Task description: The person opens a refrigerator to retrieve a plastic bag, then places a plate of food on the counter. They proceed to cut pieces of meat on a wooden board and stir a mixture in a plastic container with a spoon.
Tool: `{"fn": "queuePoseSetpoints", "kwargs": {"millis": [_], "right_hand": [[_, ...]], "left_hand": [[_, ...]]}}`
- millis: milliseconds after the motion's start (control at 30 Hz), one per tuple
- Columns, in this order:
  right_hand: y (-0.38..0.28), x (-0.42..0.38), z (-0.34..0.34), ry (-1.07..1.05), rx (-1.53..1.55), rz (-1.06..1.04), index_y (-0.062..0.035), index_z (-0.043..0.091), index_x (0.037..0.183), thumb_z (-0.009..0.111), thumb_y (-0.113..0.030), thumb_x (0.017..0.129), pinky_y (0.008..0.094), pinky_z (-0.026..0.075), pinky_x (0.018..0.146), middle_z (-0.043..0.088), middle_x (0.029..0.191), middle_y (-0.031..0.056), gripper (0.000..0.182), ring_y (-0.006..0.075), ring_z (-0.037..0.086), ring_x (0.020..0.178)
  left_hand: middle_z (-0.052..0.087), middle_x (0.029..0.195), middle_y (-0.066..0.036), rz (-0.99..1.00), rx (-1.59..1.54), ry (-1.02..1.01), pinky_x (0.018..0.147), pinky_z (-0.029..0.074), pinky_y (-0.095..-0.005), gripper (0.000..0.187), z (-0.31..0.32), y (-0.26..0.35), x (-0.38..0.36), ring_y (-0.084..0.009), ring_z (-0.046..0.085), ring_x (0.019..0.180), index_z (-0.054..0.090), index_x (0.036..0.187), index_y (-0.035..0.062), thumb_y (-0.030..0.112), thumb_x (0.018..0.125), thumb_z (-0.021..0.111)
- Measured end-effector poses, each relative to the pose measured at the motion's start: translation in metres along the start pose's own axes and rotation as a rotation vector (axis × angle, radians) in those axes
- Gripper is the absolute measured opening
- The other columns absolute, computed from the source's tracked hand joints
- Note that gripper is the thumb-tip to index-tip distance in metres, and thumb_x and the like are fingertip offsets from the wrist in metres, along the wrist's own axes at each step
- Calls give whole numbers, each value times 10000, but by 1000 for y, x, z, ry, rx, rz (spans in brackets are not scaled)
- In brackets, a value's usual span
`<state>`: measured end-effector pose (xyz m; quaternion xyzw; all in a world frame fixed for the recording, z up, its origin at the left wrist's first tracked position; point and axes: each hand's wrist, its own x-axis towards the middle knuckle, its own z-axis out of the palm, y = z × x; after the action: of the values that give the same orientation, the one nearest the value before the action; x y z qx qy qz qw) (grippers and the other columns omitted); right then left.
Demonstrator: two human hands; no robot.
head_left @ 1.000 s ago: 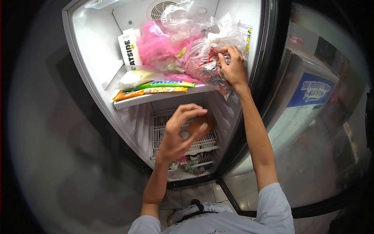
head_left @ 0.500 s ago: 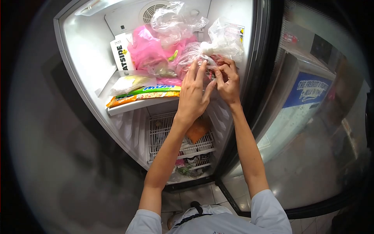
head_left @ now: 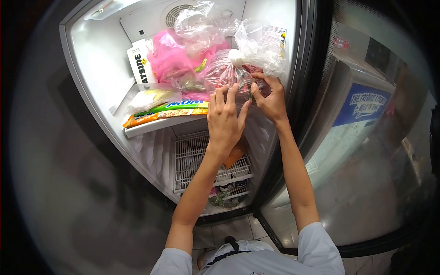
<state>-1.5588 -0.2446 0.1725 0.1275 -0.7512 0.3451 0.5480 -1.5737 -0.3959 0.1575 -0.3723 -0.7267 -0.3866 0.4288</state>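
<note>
A clear plastic bag [head_left: 223, 68], knotted at the top, sits on the upper refrigerator shelf; its red contents are too blurred to name. My left hand [head_left: 223, 120] rests against the bag's lower front with fingers stretched and thumb apart. At the bag's right side, my right hand [head_left: 272, 100] has its bent fingers and thumb around part of the plastic. Left of it lies a pink plastic bag [head_left: 167, 57], with crumpled clear plastic [head_left: 197, 27] above. A green-and-orange packet [head_left: 172, 109] lies along the shelf's front edge.
A white carton [head_left: 138, 64] stands at the back left, behind a clear pouch [head_left: 153, 98]. Below, a wire rack [head_left: 188, 158] carries an orange item [head_left: 236, 153]. The glass door [head_left: 366, 183] is swung out to the right.
Both hands have moved slightly down the bag. My left fingers have slid from near the knot to its lower front, and the right thumb and finger are farther apart.
</note>
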Motion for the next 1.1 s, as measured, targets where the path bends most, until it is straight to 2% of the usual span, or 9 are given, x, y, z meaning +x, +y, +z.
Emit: {"fn": "queuePoseSetpoints", "kwargs": {"millis": [267,467,633,667,733,833,900,1033,1100], "right_hand": [[2,2,-1,-14,21,-9,-8,620,1053,613,-28,810,312,441,896,611,1051,126,244,225,579,1006],[2,3,-5,-60,49,16,1,610,1064,596,-16,834,278,469,803,605,1020,102,231,157,587,894],[-14,0,-12,-106,208,213,7,599,1135,582,-1,844,264,464,787,609,987,88,291,128,573,873],[-15,-2,-14,-106,206,215,7,599,1135,582,-1,844,264,464,787,609,987,88,291,128,573,873],[-15,-4,-20,-46,31,139,-11,624,1095,611,-34,801,317,464,862,620,1049,162,295,269,617,957],[-22,-13,-29,103,-83,-28,1,615,1101,603,-25,801,317,466,866,619,1029,162,301,252,616,965],[-30,-23,-36,98,-51,-10,2,613,1101,583,-9,809,312,469,867,618,1040,151,293,231,613,966],[-54,-56,-42,78,18,125,-3,613,1099,556,35,820,294,466,876,609,1060,111,287,191,600,974],[-61,-80,-40,14,129,213,4,601,1114,555,41,829,279,460,878,605,1041,94,291,164,592,971]], "left_hand": [[519,1063,-127,-9,-36,-10,820,439,-399,426,-4,-1,-1,-288,500,948,543,1182,22,166,805,680],[511,1057,-134,-5,-30,-27,820,437,-405,449,-7,-2,0,-296,500,945,530,1206,25,150,803,684],[510,1118,-172,24,-92,-146,875,425,-420,507,-22,-5,9,-340,524,1019,497,1248,35,120,787,691],[493,1211,-187,-15,-135,-217,934,412,-416,560,-28,-2,10,-355,505,1116,472,1283,42,107,775,697],[486,1239,-190,-44,-187,-229,965,400,-408,584,-41,4,11,-353,489,1152,462,1298,46,102,768,701],[479,1285,-183,-61,-216,-188,1013,384,-396,598,-70,16,13,-333,469,1207,453,1316,55,93,773,702],[479,1302,-173,-59,-194,-140,1029,379,-392,588,-86,13,9,-315,465,1227,454,1318,59,89,784,699],[557,1199,-142,-221,-590,-122,989,421,-345,446,-111,9,-14,-240,530,1156,534,1239,47,81,820,681],[546,1235,-119,-248,-857,-381,1002,410,-372,450,-123,-6,-35,-226,516,1174,490,1259,-23,88,854,652]]}}
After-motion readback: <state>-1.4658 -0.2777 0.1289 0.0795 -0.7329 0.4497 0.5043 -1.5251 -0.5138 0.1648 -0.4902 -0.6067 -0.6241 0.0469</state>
